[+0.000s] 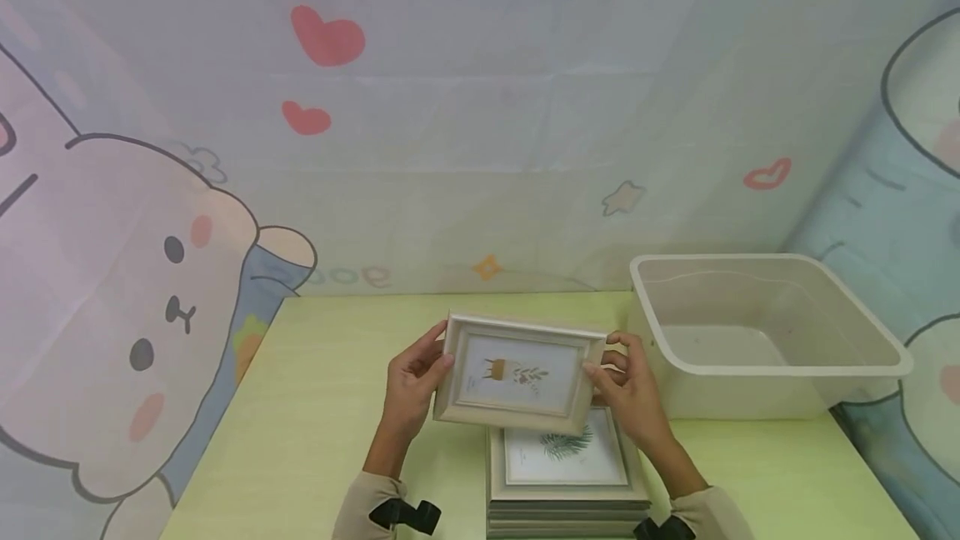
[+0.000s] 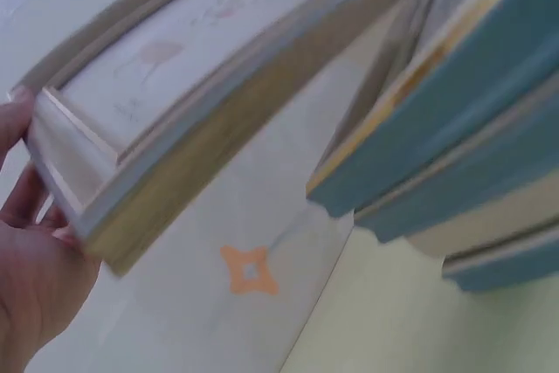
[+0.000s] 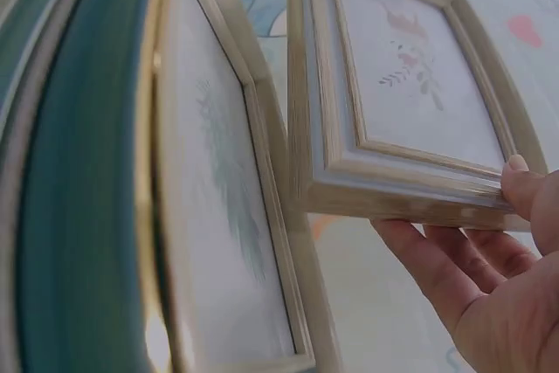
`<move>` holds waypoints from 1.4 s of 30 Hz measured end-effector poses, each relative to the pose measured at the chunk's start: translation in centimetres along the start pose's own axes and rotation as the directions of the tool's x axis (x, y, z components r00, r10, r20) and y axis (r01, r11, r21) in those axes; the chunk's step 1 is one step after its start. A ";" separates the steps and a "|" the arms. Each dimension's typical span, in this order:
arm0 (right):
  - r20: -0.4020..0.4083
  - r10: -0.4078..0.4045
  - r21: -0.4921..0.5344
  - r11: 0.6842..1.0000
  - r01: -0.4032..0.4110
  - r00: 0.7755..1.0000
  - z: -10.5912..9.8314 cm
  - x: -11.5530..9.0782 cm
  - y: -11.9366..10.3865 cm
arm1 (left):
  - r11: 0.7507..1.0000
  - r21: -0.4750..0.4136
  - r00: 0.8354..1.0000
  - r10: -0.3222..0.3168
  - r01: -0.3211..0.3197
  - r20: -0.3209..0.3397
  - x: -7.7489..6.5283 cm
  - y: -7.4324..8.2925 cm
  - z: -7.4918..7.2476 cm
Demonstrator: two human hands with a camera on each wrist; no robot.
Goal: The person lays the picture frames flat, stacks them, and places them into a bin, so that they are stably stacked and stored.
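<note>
Both hands hold up a cream picture frame (image 1: 520,372) by its two short sides, its print of a brown pot and leaves facing up. The left hand (image 1: 410,386) pinches the left end, thumb on the front edge and fingers behind. At the opposite end the right hand (image 1: 632,390) grips likewise, as the right wrist view also shows with its thumb on the moulding (image 3: 515,183). Beneath lies a stack of similar frames (image 1: 567,497); the top one bears a green leaf print (image 1: 567,446), partly hidden by the held frame.
A white plastic bin (image 1: 772,394) stands at the table's right rear, just beyond the right hand. The table (image 1: 300,423) has a pale yellow-green top. Behind it hangs a cartoon-printed cloth (image 1: 465,107) with hearts and a rabbit.
</note>
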State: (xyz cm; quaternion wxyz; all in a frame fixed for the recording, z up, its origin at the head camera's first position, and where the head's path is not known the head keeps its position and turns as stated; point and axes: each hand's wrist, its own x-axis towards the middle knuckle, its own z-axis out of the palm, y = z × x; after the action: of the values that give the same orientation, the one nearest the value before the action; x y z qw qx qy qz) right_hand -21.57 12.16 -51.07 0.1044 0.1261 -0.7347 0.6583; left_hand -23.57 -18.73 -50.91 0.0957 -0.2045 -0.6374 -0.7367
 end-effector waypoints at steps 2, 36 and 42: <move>0.021 0.023 0.019 1.000 -0.023 1.000 0.2 -0.1 -0.1 | 1.000 -0.006 0.998 -0.016 0.016 -0.058 0.0 0.2 0.3; 0.294 0.091 -0.006 0.996 -0.093 0.951 -2.4 0.4 -1.5 | 0.939 -0.154 0.951 -0.297 0.308 0.088 -0.1 1.0 -1.1; 0.307 0.114 -0.031 0.993 -0.110 0.945 -3.7 0.6 -2.0 | 0.941 -0.115 0.871 -0.242 0.317 0.427 -0.5 1.6 -3.1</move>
State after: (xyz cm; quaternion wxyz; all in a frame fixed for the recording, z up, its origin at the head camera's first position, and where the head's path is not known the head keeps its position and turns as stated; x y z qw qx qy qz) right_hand -21.59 15.59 -48.58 -0.0481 0.1844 -0.7526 0.6303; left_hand -23.06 -22.05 -49.95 -0.1660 -0.2665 -0.5963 -0.7388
